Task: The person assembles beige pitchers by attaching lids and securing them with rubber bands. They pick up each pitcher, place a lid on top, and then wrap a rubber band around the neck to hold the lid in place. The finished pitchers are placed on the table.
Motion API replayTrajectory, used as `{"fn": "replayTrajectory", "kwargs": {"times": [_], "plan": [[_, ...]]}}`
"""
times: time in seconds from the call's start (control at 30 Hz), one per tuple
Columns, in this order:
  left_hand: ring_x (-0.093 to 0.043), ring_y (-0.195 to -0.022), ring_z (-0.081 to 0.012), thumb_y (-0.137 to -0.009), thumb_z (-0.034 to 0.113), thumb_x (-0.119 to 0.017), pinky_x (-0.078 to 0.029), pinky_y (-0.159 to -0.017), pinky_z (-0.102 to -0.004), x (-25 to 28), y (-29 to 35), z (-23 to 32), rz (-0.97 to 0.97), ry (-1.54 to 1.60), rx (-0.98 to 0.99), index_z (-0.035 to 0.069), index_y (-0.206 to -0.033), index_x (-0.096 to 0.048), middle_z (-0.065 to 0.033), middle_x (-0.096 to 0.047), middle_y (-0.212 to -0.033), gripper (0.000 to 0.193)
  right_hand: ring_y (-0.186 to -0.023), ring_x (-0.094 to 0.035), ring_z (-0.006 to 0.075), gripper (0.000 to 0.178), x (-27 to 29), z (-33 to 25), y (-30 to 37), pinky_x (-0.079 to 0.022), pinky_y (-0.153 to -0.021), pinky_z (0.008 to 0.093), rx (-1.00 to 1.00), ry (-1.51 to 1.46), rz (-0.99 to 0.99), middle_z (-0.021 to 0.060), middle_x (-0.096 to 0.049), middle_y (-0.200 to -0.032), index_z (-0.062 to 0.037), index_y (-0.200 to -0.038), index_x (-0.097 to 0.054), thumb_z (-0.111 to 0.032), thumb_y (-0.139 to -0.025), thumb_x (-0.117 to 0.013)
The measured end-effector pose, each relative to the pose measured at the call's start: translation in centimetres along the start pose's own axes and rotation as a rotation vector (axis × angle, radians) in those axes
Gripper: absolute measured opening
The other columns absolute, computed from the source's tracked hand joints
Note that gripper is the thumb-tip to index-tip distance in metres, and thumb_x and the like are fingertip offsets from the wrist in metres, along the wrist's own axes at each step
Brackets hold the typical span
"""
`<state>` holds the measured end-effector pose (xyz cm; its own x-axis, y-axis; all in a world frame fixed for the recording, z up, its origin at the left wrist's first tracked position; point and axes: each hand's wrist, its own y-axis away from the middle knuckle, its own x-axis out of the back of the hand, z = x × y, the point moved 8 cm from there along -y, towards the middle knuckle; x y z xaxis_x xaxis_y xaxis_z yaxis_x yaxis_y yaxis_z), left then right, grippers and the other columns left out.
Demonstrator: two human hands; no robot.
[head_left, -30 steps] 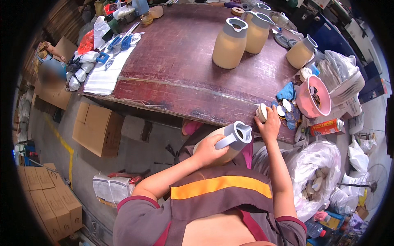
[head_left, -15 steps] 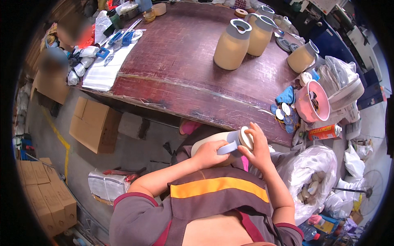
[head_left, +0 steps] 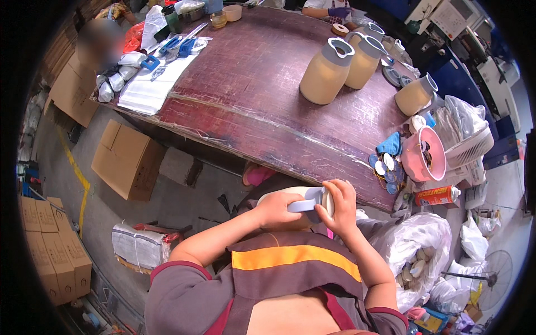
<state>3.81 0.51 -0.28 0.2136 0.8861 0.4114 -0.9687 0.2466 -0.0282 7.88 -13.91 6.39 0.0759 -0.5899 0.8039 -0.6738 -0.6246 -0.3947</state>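
Observation:
A cream vacuum jug (head_left: 296, 224) with a grey-blue collar and handle (head_left: 302, 206) lies tilted over my lap, below the table's near edge. My left hand (head_left: 273, 209) wraps round its body beside the handle, the thumb close to the handle's end. At the mouth end, my right hand (head_left: 341, 207) grips the round cream lid (head_left: 330, 205), fingers over its far side and thumb at the near side. Whether the lid is seated in the collar cannot be made out. The jug's underside is partly hidden by my left hand and forearm.
On the dark red table (head_left: 240, 84) stand tan jugs (head_left: 324, 78) and a pink basin (head_left: 410, 162) beside round tags (head_left: 385, 167). A red can (head_left: 435, 195) and a plastic-lined bag of lids (head_left: 385, 240) are at right. Cardboard boxes (head_left: 120, 159) sit left. A gloved co-worker's hand (head_left: 339, 11) shows far off.
The view has shifted, so the table's things sit slightly lower and a gloved hand shows at the far edge. Both my hands keep hold of the jug and lid; the right fingers look more bent.

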Motion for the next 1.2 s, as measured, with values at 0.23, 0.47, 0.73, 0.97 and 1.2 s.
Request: {"fn": "replayTrajectory", "kwargs": {"times": [0.23,0.47,0.73,0.97,1.2], "plan": [[-0.065,-0.09,-0.0284,-0.077,0.016,-0.062,-0.05,-0.078,-0.0358,2.9,-3.0,-3.8,0.142,-0.017,0.141,0.009,-0.097,-0.067,-0.0116,-0.068,-0.094,0.021,-0.111,-0.053,0.0299,0.053,-1.0,-4.3,1.3,-0.035,-0.102,0.0501,0.41,-0.123,-0.197,0.0099,-0.055,-0.115,-0.016,-0.113,-0.061,-0.028,-0.063,-0.075],[-0.066,-0.087,-0.0272,-0.076,0.019,-0.065,-0.051,-0.076,-0.0351,2.9,-4.0,-3.5,0.178,-0.163,0.192,0.007,-0.093,-0.066,-0.014,-0.067,-0.091,0.021,-0.106,-0.054,0.0322,0.044,-1.2,-3.1,-1.4,-0.039,-0.096,0.0486,0.258,-0.071,-0.128,0.0117,-0.058,-0.111,-0.0107,-0.108,-0.061,-0.028,-0.069,-0.069],[-0.063,-0.093,-0.0338,-0.073,0.021,-0.063,-0.051,-0.078,-0.0409,-0.2,0.3,0.9,0.008,-0.231,0.006,0.01,-0.104,-0.064,-0.0154,-0.066,-0.095,0.033,-0.116,-0.048,0.0366,0.057,-1.2,-0.1,1.5,-0.037,-0.099,0.0471,-0.146,0.003,-0.075,0.0182,-0.049,-0.127,-0.0108,-0.124,-0.055,-0.034,-0.074,-0.071],[-0.063,-0.085,-0.0374,-0.075,0.023,-0.059,-0.05,-0.075,-0.0461,-0.2,-1.1,0.5,0.034,-0.147,0.13,0.007,-0.101,-0.061,-0.0196,-0.065,-0.089,0.03,-0.112,-0.052,0.0395,0.062,-1.5,1.4,1.4,-0.042,-0.095,0.0451,-0.138,0.071,-0.115,0.0212,-0.053,-0.123,-0.0088,-0.127,-0.054,-0.036,-0.074,-0.072],[-0.064,-0.086,-0.034,-0.073,0.011,-0.058,-0.05,-0.075,-0.0426,-4.2,0.7,1.8,0.082,-0.093,-0.125,0.008,-0.107,-0.059,-0.0161,-0.065,-0.088,0.034,-0.119,-0.049,0.0394,0.064,-1.5,5.4,3.0,-0.039,-0.1,0.0448,-0.48,-0.029,0.032,0.0224,-0.05,-0.13,-0.0054,-0.13,-0.051,-0.039,-0.078,-0.069]]}}
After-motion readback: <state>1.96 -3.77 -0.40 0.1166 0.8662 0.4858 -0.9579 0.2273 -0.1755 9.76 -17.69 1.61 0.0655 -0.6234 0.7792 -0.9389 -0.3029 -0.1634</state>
